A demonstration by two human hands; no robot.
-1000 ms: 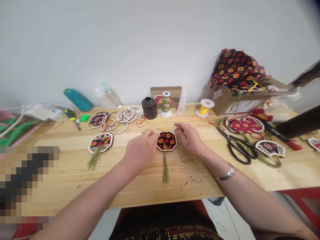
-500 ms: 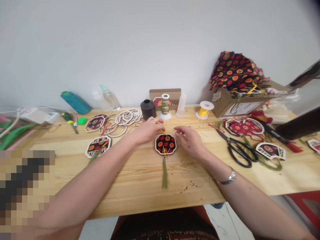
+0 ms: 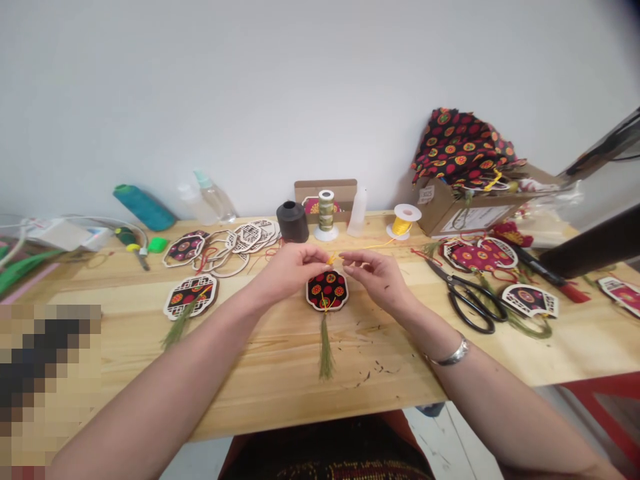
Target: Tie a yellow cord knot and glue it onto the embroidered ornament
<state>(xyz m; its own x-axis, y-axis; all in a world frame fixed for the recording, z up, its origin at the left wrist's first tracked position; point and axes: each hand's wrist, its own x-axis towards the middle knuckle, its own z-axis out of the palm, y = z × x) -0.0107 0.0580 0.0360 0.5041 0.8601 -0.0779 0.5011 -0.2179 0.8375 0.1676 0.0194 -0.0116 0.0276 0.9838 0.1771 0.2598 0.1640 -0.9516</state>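
A black ornament [image 3: 327,291] with red and yellow flowers and a pale wooden rim lies flat on the table in front of me. An olive-green tassel [image 3: 326,350] hangs from its lower edge toward me. At its top, my left hand [image 3: 303,265] pinches the yellow cord [image 3: 331,260] between thumb and fingers. Close on the other side, the thumb and fingertips of my right hand [image 3: 373,272] also come together on the cord. The exact knot or loop is hidden by the fingers. More yellow cord runs back to a white spool [image 3: 407,215].
Black-handled scissors [image 3: 475,297] lie to the right, beside a fan-shaped ornament [image 3: 530,301]. Wooden frames [image 3: 257,237] and a tasselled ornament [image 3: 191,297] lie left. Behind stand a black thread cone [image 3: 293,223], a green thread spool [image 3: 326,212] and a cardboard box [image 3: 475,217].
My right hand has moved in toward the left, its fingers now closed at the cord. My left hand has shifted slightly down and its fingertips meet the cord above the ornament.
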